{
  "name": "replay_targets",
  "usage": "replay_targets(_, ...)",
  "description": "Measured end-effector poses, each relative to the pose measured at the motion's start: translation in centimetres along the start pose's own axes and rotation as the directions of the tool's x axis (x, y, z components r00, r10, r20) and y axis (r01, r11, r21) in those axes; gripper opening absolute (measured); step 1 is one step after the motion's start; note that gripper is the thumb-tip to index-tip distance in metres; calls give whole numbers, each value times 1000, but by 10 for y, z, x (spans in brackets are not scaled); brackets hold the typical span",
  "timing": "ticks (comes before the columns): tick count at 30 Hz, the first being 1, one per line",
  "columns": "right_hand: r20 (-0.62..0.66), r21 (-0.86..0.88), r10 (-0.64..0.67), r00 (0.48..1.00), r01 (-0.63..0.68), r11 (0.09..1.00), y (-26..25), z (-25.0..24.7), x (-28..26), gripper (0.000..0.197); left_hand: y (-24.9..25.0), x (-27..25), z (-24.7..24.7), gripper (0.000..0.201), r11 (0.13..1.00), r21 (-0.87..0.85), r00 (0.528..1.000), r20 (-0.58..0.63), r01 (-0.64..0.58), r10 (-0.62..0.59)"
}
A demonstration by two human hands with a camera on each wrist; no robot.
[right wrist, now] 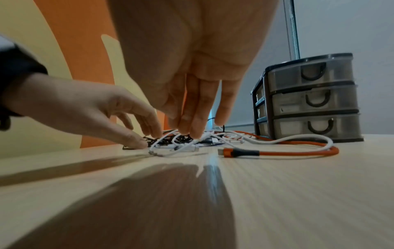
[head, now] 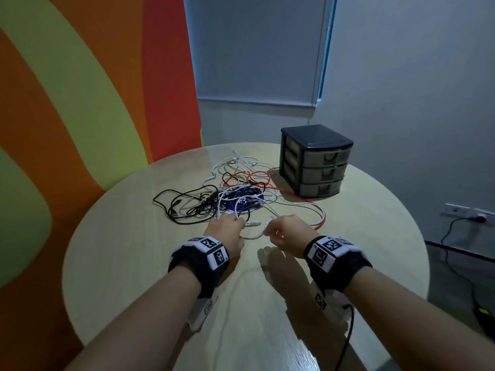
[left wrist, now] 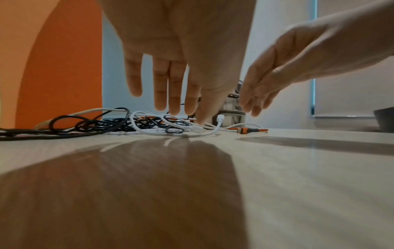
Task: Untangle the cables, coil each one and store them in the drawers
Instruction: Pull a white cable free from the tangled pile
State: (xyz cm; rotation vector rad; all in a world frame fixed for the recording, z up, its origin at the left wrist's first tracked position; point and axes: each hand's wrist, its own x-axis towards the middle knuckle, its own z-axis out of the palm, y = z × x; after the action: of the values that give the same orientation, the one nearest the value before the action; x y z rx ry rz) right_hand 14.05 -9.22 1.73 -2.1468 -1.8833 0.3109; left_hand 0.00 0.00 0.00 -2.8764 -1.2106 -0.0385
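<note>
Cables, white, black and orange, lie knotted mid-worktop, their separate runs hard to trace. Left hand and right hand reach in with straight fingers, touching white strands. Closed drawers stand just behind.

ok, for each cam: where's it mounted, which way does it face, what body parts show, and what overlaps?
Head: above, looking forward and down at the round table, cable pile, drawer unit; both forearms, left hand, right hand.
Left wrist: low over the table, looking along the left hand at the cables; right hand enters from the right.
Right wrist: low, looking along the right hand; left hand, drawer unit.
Shared: all see both hands and the orange cable.
</note>
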Motion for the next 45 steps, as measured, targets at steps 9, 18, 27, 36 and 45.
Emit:
replay_targets(9,6,-38,8,1000,-8,999,9,14,15,22,3,15,13,49,993,-64,992,69,-104,108)
replay_targets(18,45,-75,98,994,-94,993,7,22,20,27,12,19,10,28,994,75,984,167,-76,62)
replay_targets(27,-119,-14,133,984,-136,991,9,25,23,38,14,10,-1,30,897,-330,847,-524,-295,85)
replay_targets(36,179,-113,7,984,14,993,-27,12,3,39,32,-10,-5,30,632,-381,632,-741,-675,229)
replay_targets(45,-146,182,-68,987,94,979,-29,17,6,20,18,-3,-9,39,873,-371,676,-734,-317,-67)
